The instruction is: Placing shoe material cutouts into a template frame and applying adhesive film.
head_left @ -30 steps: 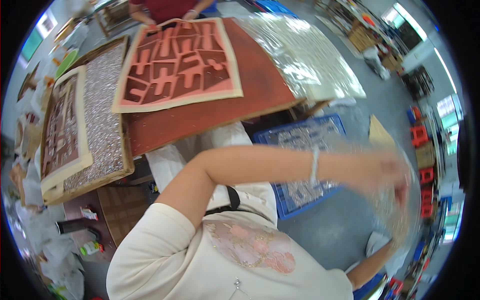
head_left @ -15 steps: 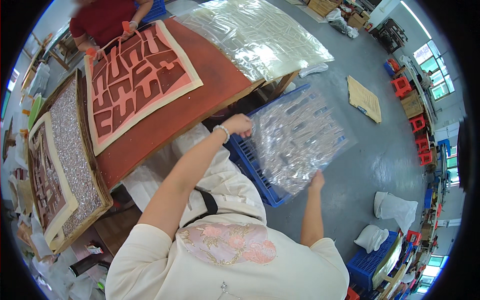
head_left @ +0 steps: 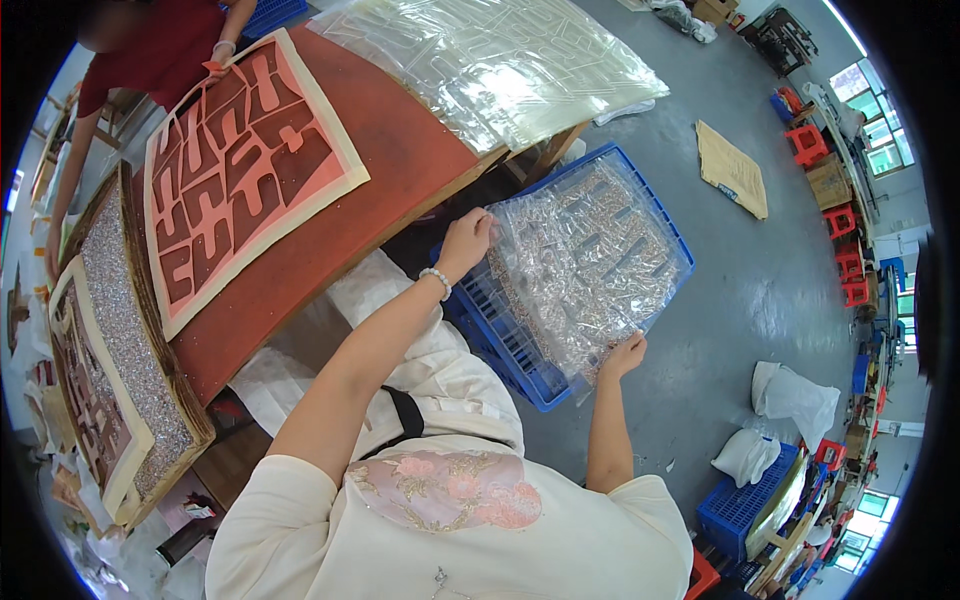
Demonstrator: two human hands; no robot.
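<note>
Head view: left hand (head_left: 467, 243) and right hand (head_left: 624, 356), fingers closed, pinch a clear plastic sheet (head_left: 592, 255) at its ten and five o'clock edges. The sheet lies over a blue plastic crate (head_left: 497, 348), two o'clock from centre.

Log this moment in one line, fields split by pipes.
left hand: holds clear sheet by edge | right hand: holds same sheet's edge | sheet: over blue crate

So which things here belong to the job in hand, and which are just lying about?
In use, it seems:
clear sheet, held at its edges by the left hand and right hand
blue crate beneath it

Apparently just lying about:
tan paper sack on the floor
red stools at right
white bags at lower right
</note>
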